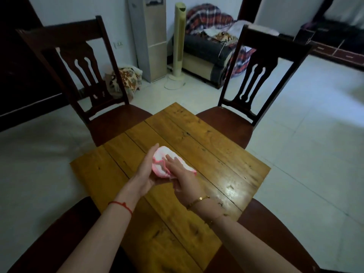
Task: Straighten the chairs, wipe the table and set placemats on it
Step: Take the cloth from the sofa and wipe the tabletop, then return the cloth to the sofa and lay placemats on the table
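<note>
Cupping pink-edged white cloth w/ L hand, fingers straight; pressing R hand flat on top, mid desk.

No writing, label, brand or number is legible anywhere, neither on the table nor the cloth.

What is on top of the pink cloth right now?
The right hand lies flat on the cloth, fingers straight; the left hand rests against its left edge. The patch of table under the cloth is covered and cannot be seen.
</note>
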The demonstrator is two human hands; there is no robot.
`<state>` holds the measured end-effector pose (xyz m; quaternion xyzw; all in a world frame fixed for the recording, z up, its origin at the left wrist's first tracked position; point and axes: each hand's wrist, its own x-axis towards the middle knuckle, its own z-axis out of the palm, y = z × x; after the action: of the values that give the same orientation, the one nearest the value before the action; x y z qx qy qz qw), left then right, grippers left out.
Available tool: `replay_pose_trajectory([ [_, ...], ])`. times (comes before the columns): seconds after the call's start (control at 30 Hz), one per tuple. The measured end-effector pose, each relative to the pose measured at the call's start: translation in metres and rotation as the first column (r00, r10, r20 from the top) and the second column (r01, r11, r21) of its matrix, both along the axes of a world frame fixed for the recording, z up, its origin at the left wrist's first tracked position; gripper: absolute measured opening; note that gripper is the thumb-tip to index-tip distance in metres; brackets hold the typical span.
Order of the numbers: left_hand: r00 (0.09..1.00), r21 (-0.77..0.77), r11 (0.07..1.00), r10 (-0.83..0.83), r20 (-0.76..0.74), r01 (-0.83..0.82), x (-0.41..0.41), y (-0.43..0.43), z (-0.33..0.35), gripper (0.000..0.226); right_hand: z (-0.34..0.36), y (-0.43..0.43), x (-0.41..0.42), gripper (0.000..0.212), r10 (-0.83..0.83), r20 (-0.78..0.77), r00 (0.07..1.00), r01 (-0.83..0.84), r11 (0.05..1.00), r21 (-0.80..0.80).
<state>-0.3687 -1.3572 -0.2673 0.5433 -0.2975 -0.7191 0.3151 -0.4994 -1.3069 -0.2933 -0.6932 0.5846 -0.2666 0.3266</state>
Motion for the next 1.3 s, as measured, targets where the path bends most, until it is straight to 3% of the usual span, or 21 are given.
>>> replay_pose_trajectory([
  [0.1, 0.994, -0.105, 0.992, -0.067, 0.092, 0.076, -0.004, 0.001, 0.039, 0.036, 0.036, 0.005, -0.011, 0.073, 0.079, -0.044, 0.996, -0.082, 0.994, -0.069],
  [0.17, 0.985, -0.169, 0.977, -0.108, 0.132, 0.13, -0.003, 0.006, 0.067, 0.032, 0.066, 0.014, -0.021, 0.063, 0.102, -0.006, 0.995, -0.102, 0.987, -0.128],
  [0.3, 0.959, -0.295, 0.914, -0.249, 0.139, 0.28, 0.003, 0.021, 0.131, 0.031, 0.137, 0.032, -0.034, 0.026, -0.121, 0.255, 0.959, 0.202, 0.925, -0.32],
  [0.43, 0.896, -0.434, 0.789, -0.428, 0.116, 0.434, 0.007, 0.055, 0.215, 0.028, 0.214, 0.056, -0.038, 0.019, -0.304, 0.273, 0.913, 0.403, 0.782, -0.475],
  [0.57, 0.792, -0.571, 0.62, -0.604, 0.092, 0.539, 0.012, 0.1, 0.294, 0.033, 0.289, 0.115, -0.043, 0.053, -0.436, 0.308, 0.846, 0.525, 0.783, -0.334],
  [0.67, 0.685, -0.622, 0.511, -0.726, 0.059, 0.594, 0.008, 0.14, 0.34, 0.044, 0.34, 0.183, -0.053, 0.05, -0.469, 0.305, 0.829, 0.549, 0.788, -0.28],
  [0.83, 0.53, -0.64, 0.366, -0.845, 0.076, 0.675, -0.029, 0.213, 0.382, 0.054, 0.389, 0.298, -0.075, 0.045, -0.615, 0.224, 0.756, 0.653, 0.682, -0.33],
  [0.9, 0.49, -0.615, 0.343, -0.868, 0.082, 0.71, -0.05, 0.245, 0.387, 0.059, 0.397, 0.344, -0.088, 0.04, -0.674, 0.205, 0.71, 0.698, 0.635, -0.331],
  [1.0, 0.446, -0.613, 0.259, -0.878, 0.172, 0.747, -0.087, 0.303, 0.387, 0.042, 0.396, 0.422, -0.109, 0.038, -0.754, 0.178, 0.632, 0.762, 0.563, -0.321],
  [1.17, 0.291, -0.664, -0.024, -0.887, 0.359, 0.748, -0.16, 0.418, 0.37, 0.023, 0.377, 0.568, -0.151, 0.035, -0.847, 0.155, 0.508, 0.843, 0.451, -0.293],
  [1.3, 0.18, -0.647, -0.146, -0.894, 0.409, 0.748, -0.228, 0.527, 0.354, 0.039, 0.359, 0.691, -0.195, 0.034, -0.906, 0.066, 0.418, 0.887, 0.391, -0.246],
])
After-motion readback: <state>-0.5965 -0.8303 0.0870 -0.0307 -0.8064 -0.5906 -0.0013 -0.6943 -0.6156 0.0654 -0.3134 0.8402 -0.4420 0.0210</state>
